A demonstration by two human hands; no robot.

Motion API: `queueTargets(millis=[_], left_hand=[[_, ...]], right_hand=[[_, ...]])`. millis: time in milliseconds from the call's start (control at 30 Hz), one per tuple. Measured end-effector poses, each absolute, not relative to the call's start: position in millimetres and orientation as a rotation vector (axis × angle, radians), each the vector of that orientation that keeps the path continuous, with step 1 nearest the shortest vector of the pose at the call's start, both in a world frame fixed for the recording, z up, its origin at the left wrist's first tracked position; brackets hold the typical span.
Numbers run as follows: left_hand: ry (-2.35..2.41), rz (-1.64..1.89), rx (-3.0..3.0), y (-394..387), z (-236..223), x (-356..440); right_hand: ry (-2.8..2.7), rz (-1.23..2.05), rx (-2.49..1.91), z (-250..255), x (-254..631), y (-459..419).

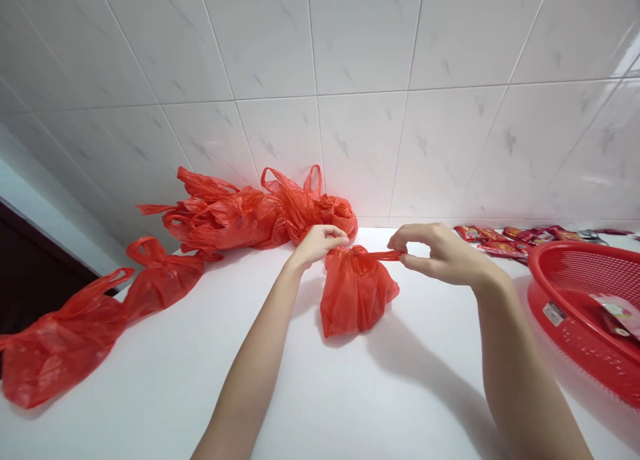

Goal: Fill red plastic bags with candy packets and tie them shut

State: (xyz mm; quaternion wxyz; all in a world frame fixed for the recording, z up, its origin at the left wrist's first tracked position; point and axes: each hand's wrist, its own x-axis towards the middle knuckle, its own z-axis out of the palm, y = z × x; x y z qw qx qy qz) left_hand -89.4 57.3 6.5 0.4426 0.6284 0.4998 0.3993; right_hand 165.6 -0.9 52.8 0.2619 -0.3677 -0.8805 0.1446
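Observation:
A small filled red plastic bag stands on the white counter in the middle. My left hand is closed on the bag's top at its left side. My right hand pinches one of the bag's handles, drawn out taut to the right. The two handles appear crossed or knotted between my hands.
Several other red plastic bags lie piled against the tiled wall, and more red bags trail off to the left edge. A red plastic basket with a packet in it sits at the right. Small red packets lie along the wall behind it.

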Motion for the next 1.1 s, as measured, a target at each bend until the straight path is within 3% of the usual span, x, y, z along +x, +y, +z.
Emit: queueTargets(millis=[567,833,1100], left_hand=[[1.385,1.206,1.432,85.0,-26.2,-116.4],[1.129,1.564,1.396,59.1,23.9,-105.6],[0.762,1.322,1.446,2.5,55.3,-73.4]], right_hand=[[-2.403,0.388,-1.129,54.3,183.4,2.4],[-1.995,0.549,-0.957,53.0,158.7,-0.5],[-1.924,0.521,-0.707,41.5,117.3,-6.3]])
